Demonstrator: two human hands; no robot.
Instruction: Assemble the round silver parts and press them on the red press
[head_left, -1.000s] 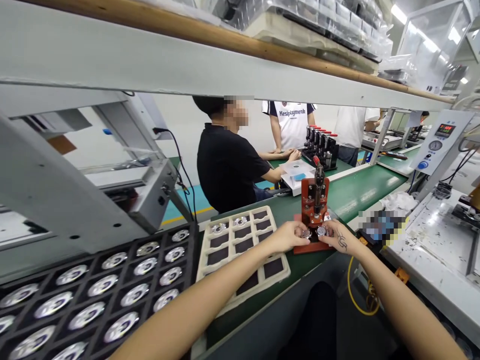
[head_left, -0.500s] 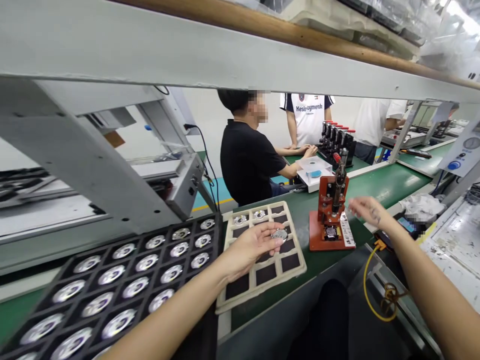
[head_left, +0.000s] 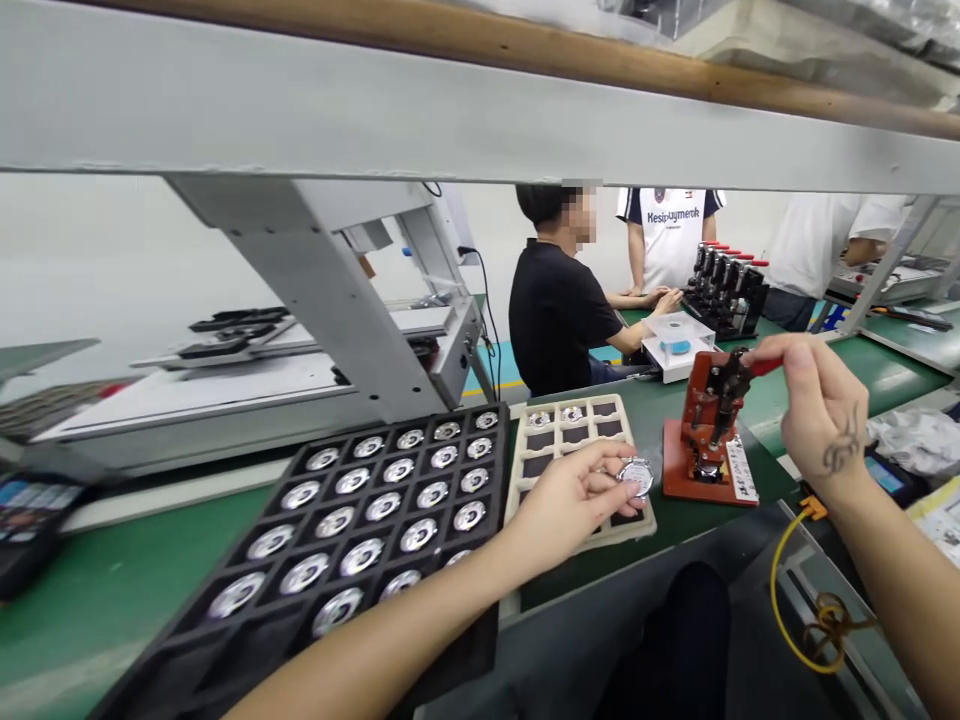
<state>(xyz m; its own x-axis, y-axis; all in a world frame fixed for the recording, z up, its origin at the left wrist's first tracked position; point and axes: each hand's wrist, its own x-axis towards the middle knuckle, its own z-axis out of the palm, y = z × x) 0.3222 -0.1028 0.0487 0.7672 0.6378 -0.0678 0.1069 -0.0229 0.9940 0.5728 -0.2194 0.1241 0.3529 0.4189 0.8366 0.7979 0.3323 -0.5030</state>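
Pinched between the thumb and fingers of my left hand (head_left: 566, 495) is a round silver watch case (head_left: 637, 477), held above the right side of the beige tray (head_left: 517, 470). My right hand (head_left: 825, 400) is closed on the red handle (head_left: 765, 365) of a small red toggle press (head_left: 697, 400), which stands on the bench right of that tray. A dark piece (head_left: 707, 470) sits in the press's fixture, partly hidden under the ram. Two silver watch cases (head_left: 571, 414) lie in the tray's far row.
Left of the beige tray, a black compartment tray (head_left: 296, 540) bears several silver watch cases. A grey shelf beam (head_left: 450, 120) crosses overhead. Across the bench a person in black (head_left: 559, 310) works near several black presses (head_left: 727, 290). A yellow cable (head_left: 780, 600) hangs at lower right.
My right hand has closed on the press handle, which has swung from upright outward to the right. My left hand still holds the watch case, turned flatter toward me. The view has swung left.
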